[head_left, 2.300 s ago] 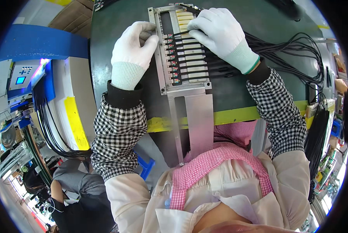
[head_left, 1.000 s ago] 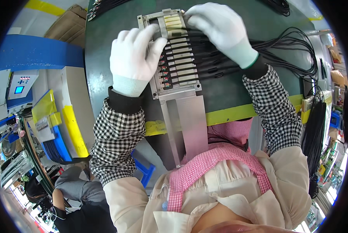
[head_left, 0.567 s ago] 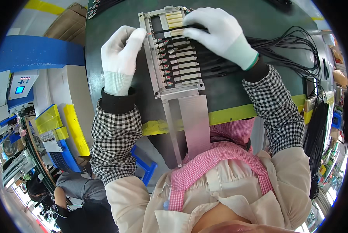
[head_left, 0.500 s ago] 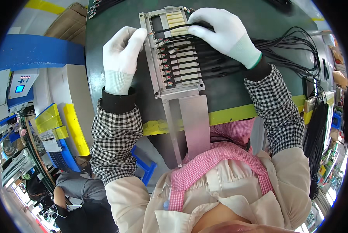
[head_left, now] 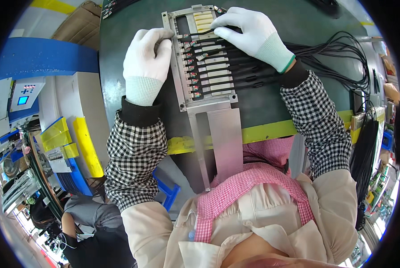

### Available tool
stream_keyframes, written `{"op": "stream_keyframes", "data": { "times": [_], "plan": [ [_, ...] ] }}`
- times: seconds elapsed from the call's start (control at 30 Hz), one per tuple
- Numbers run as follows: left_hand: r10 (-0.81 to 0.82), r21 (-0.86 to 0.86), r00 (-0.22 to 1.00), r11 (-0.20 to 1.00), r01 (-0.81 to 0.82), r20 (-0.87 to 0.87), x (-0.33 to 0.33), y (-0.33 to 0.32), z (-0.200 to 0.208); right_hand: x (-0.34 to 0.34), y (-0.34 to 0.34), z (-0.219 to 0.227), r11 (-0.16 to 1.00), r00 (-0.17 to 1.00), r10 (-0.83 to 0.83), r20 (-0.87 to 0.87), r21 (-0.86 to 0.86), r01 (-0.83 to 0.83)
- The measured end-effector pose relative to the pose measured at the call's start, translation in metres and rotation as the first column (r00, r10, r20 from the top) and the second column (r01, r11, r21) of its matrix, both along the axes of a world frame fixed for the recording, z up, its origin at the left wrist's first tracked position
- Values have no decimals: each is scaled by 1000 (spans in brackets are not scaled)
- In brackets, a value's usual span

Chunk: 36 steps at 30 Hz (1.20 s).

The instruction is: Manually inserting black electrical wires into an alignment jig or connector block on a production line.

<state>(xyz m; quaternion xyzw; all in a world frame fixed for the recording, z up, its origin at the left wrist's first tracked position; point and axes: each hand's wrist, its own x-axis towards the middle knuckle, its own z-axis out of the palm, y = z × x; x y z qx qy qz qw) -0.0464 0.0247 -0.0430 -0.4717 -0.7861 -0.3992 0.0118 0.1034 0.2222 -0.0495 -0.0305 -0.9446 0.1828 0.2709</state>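
A metal fixture lies on the dark green table with a row of black cables set across it, their small connectors along its left side. Several pale yellow slots show bare at its far end. My right hand, in a white glove, pinches a black cable above the upper slots, just beyond the seated row. At the fixture's left rail is my gloved left hand, its fingers curled and the fingertips by that cable's connector end. What lies between those fingertips is hidden.
A long bundle of black cables trails off to the right and hangs over the table's edge. A metal plate extends from the fixture over the yellow-taped front edge. To the left stands a blue machine; another person sits at lower left.
My left hand has moved slightly right, its fingertips now at the fixture's rail. My right hand has shifted a little left with the cable. The fixture has moved slightly.
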Motion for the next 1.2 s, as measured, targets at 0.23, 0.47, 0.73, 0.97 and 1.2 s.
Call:
{"op": "stream_keyframes", "data": {
  "times": [0.23, 0.47, 0.73, 0.97, 1.2],
  "plan": [
    [13, -64, 1000, 998, -13, -2, 3, -1, 1, -10, 10, -17, 996, 987, 82, -138, -25, -86],
    [21, -115, 991, 993, -37, -132, 8, 1, 4, -16, -2, -15, 991, 989, -132, 60, 19, 131],
    [-1, -113, 962, 993, -31, -271, 9, -1, 4, -14, 5, -11, 997, 998, 11, -59, 71, -6],
    [12, -149, 971, 988, -49, -239, 11, 0, 6, -13, 10, -7, 997, 997, 69, -22, 44, -68],
    [-142, -143, 867, 986, 83, -479, 9, 6, 1, -16, 8, -12, 994, 996, 86, 10, -61, -85]
  ]
}}
